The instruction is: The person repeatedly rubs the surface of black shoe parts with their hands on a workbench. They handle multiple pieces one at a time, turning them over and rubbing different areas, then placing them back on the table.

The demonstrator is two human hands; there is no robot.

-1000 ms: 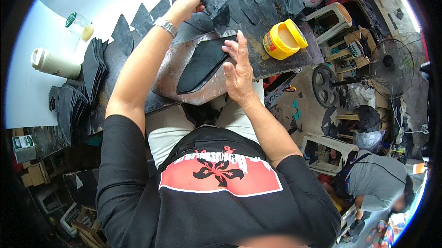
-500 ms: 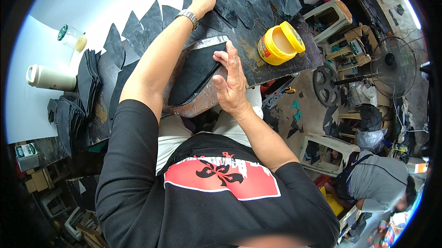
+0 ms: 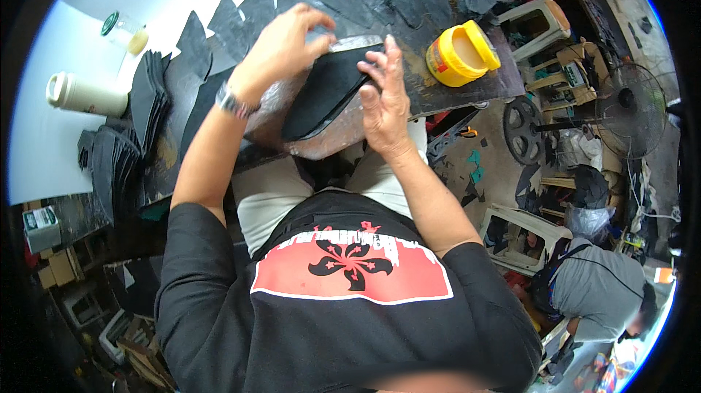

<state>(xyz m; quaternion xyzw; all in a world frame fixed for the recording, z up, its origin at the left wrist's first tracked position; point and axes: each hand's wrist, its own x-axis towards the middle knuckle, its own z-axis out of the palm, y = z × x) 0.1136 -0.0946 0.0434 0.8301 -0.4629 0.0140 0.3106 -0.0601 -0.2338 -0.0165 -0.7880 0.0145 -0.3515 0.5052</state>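
A black, leaf-shaped flat piece (image 3: 321, 94) lies on a smeared, worn board (image 3: 332, 137) at the table's front edge. My left hand (image 3: 285, 46) is over the far left part of that board, its fingers bent and apart. Slight motion blur softens it, and nothing shows in its grasp. Along the right edge of the black piece, my right hand (image 3: 387, 112) has its fingers stretched out and its fingertips by the edge. A yellow tub (image 3: 444, 61) of pale paste, its lid tipped up, stands to the right.
Overlapping black cut pieces (image 3: 255, 13) line the table's far side. Stacked black pieces (image 3: 148, 101) stand at the left beside a cream mug (image 3: 87, 94) and a glass jar (image 3: 125, 33). A fan (image 3: 628, 108), stools and a bent-over person (image 3: 599, 287) are at the right.
My left hand has come back from the far cut pieces toward the board. My right hand has stayed by the black piece. The whole view has shifted slightly.
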